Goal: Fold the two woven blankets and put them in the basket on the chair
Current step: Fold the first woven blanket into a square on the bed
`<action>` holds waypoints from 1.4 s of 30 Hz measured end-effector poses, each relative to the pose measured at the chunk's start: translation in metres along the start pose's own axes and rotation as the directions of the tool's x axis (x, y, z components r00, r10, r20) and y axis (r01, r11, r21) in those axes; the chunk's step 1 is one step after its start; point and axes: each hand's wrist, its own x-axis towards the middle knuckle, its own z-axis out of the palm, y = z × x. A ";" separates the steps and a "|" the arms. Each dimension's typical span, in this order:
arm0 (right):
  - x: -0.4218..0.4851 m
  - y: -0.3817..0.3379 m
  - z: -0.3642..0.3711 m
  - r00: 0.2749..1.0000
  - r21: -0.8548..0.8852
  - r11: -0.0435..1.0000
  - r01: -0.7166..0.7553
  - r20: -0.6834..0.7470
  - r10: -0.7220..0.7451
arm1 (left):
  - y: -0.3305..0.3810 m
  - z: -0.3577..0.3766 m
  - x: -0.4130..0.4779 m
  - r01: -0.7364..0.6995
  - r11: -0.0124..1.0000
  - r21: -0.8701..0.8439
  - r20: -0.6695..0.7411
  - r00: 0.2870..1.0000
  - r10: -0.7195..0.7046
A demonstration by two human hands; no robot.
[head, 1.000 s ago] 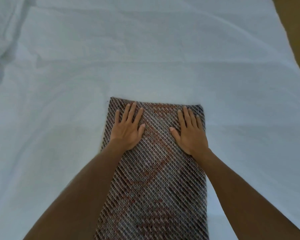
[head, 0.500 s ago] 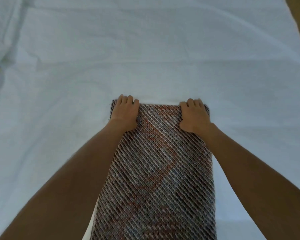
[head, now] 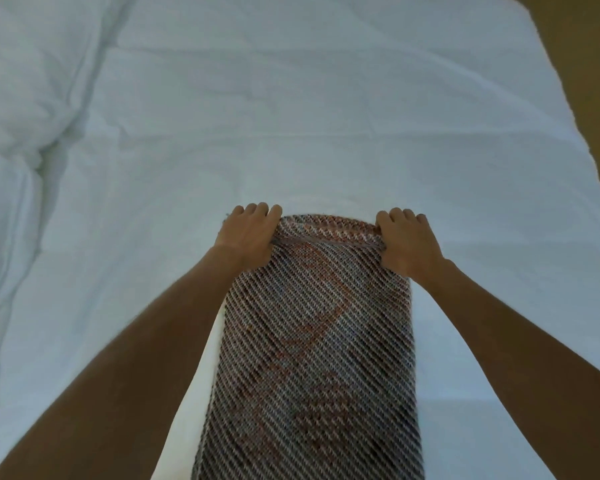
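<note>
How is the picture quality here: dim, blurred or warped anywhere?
Head view: dim, bluish light, no glare; the weave of the woven blanket is crisp at centre, the forearms soften toward the lower corners; wide-angle bend curves the right edge of the white sheet; soft shadows lie in the duvet at left.

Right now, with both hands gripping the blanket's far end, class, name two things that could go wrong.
One: the left hand and right hand grip only the far corners of the woven blanket, so the middle may sag and the fold land crooked. Two: the wrinkled white bedding beneath could bunch as the end lifts.
</note>
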 end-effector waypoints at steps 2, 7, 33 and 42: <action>-0.025 -0.007 -0.005 1.000 0.019 1.000 -0.007 -0.015 0.008 | 0.006 -0.003 -0.023 0.005 1.000 0.009 -0.031 1.000 -0.005; -0.089 -0.028 -0.019 0.999 0.004 1.000 0.009 -0.031 -0.009 | 0.024 -0.006 -0.088 0.013 1.000 -0.017 -0.079 0.997 -0.014; -0.345 -0.114 0.116 0.997 0.190 0.979 -0.072 -0.009 0.075 | 0.111 0.141 -0.320 0.004 0.984 -0.177 0.130 0.991 0.020; -0.314 -0.116 0.097 0.976 0.283 0.959 -0.030 -0.198 0.089 | 0.123 0.116 -0.289 0.048 0.974 -0.220 -0.037 0.998 -0.058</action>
